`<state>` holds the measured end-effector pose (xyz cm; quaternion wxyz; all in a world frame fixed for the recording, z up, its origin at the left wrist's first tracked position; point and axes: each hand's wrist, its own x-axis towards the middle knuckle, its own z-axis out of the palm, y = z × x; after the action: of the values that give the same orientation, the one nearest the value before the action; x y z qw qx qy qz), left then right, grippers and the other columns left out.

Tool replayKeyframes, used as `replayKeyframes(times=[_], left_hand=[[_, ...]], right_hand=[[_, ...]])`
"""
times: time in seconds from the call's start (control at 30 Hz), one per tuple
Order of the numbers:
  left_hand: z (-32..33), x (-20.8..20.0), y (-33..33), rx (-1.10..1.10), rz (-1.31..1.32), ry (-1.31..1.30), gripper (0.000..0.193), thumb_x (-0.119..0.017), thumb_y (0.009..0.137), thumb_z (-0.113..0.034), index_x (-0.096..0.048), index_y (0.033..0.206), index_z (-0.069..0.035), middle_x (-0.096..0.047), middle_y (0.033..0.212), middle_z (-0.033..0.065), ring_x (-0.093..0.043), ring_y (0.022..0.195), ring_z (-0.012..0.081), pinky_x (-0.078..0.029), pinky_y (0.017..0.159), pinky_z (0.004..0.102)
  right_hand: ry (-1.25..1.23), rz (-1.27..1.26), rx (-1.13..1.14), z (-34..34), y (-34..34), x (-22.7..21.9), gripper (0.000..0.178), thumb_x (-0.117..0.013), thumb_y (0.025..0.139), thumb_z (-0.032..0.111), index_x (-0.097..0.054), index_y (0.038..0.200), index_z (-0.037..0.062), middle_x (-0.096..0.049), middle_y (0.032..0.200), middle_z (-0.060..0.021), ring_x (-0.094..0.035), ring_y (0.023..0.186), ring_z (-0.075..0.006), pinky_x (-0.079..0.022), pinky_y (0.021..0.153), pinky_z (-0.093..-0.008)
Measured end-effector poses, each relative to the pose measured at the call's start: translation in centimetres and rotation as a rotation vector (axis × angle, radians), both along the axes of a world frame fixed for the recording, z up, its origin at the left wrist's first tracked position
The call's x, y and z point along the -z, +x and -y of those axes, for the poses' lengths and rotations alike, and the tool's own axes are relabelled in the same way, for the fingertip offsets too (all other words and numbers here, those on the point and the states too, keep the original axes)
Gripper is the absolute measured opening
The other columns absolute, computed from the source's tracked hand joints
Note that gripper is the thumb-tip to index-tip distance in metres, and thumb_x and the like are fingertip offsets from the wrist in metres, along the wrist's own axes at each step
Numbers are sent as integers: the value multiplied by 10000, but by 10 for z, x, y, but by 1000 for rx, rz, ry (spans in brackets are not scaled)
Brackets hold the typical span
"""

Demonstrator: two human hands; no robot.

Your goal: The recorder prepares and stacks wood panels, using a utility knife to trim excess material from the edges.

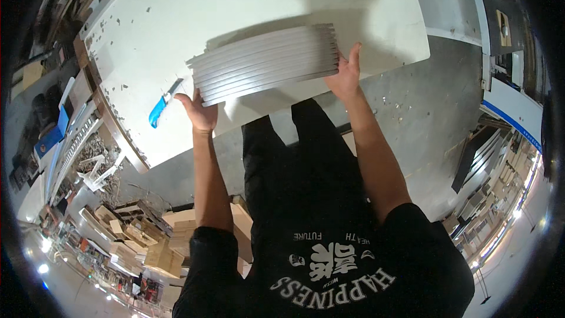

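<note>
Grey strip bundle (265,62): looking stiff but slippery, likely calling for end holds between left hand (203,115) and right hand (345,79), thumbs spread, hidden fingers' closure impossible to tell.

- You have one view, from the left fisheye camera worn on your head.
- It looks down along your front: your black shirt (406,259) fills the lower middle, the pale table (235,0) the upper part.
- Your left hand (203,115) and right hand (346,80) are near, above centre.
- Straight edges bend toward the frame's dark rim.
</note>
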<state>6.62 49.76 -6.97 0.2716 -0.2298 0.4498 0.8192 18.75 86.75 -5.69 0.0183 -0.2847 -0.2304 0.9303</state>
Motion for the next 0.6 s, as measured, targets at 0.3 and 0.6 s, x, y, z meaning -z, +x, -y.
replayKeyframes(times=[0.3, 0.6], left_hand=[[-6, -1, -2, 72, -143, -13, 1304, -370, 822, -1007, -301, 1671, -20, -343, 1715, 123, -269, 1583, 305, -182, 1309, 486], [10, -44, -23, -47, -689, -725, 1161, -477, 919, -882, -292, 1664, -10, -350, 1701, 190, -327, 1569, 332, -184, 1313, 491]], right_hand=[[133, 66, -107, 1, 1, 3, 1175, -325, 912, 946, -390, 1628, 16, -444, 1649, -121, -382, 1525, -296, -264, 1277, -507], [471, -76, -48, -25, -4, 29, 995, -507, 1009, 756, -329, 1658, 22, -429, 1664, -116, -397, 1515, -283, -310, 1262, -480]])
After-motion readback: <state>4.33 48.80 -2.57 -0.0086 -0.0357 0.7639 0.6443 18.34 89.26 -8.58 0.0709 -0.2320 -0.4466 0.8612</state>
